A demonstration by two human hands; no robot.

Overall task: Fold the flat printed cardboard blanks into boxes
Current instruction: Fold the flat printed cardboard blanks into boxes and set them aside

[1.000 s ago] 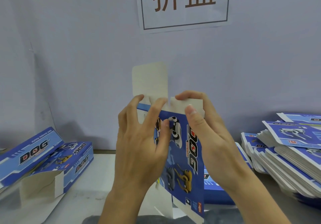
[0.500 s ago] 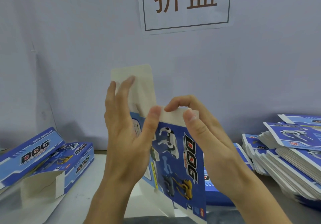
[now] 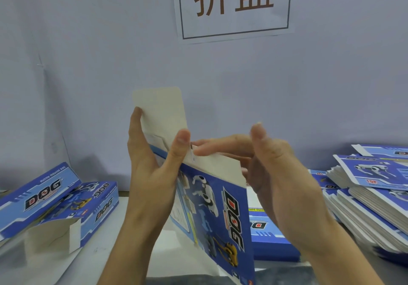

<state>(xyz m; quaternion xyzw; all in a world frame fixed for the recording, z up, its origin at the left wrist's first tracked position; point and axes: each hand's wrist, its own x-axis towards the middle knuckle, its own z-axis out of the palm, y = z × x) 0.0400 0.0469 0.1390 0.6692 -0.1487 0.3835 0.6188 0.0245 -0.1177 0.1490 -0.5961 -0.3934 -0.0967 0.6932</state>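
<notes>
I hold a blue printed "DOG" box (image 3: 220, 214) upright in front of me, its top end open. My left hand (image 3: 152, 174) pinches its upper left edge, thumb on the front and fingers behind the tall white lid flap (image 3: 161, 112), which stands up. My right hand (image 3: 278, 169) is at the top right, thumb raised. Its straight fingers reach left over the opening, behind the short white side flap (image 3: 218, 167).
A thick stack of flat blue blanks (image 3: 375, 196) lies at the right. Two folded boxes (image 3: 44, 196) lie at the left, one with an open end. Another blue box (image 3: 265, 236) lies behind the held one on the white table (image 3: 106, 251). A paper sign (image 3: 234, 4) hangs on the wall.
My left hand slid down from the tall flap to pinch the box's upper edge. My right hand let go of the short flap and stretched its fingers left over the opening.
</notes>
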